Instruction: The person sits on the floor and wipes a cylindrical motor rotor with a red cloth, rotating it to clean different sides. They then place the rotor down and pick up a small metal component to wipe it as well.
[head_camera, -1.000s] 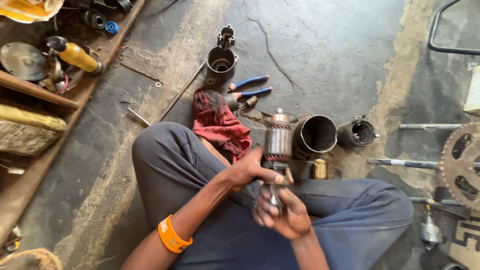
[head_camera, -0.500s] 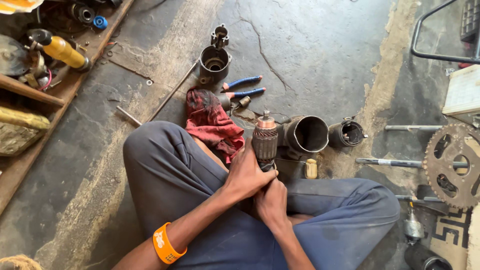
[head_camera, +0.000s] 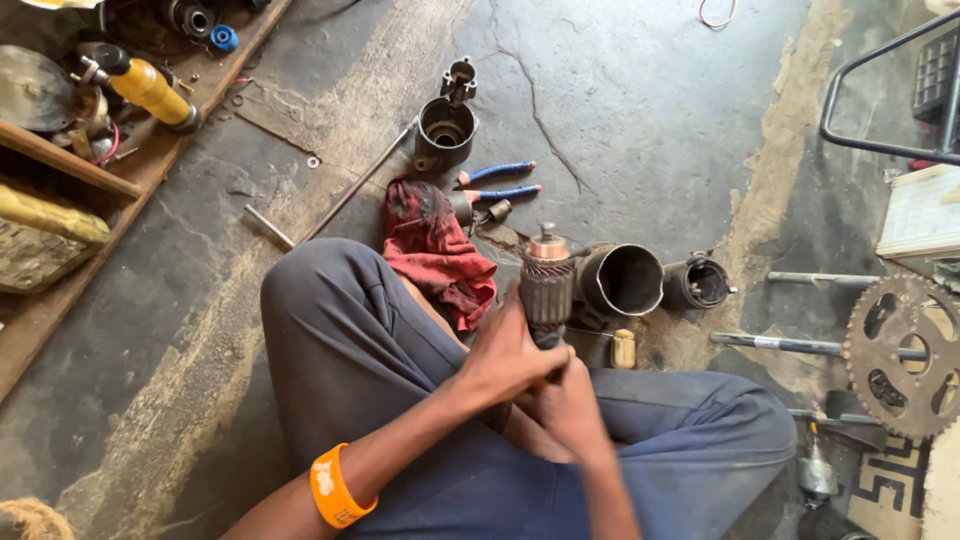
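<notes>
I note armature now upright, lower than second ago. Left hand grasping its body; right hand clenched on shaft beneath, blurred. Housing untouched alongside.

Red rag; blue-handled pliers; orange wristband; copper-topped grey armature; yellow bottle; blue-grey trousers.

The armature is standing upright over the person's lap, the left hand wrapping its lower part and the right hand sitting just below. A rag is lying on the floor left of it, a hollow cylinder just right, pliers and a housing lying beyond, and a sprocket lying near the right edge.
</notes>
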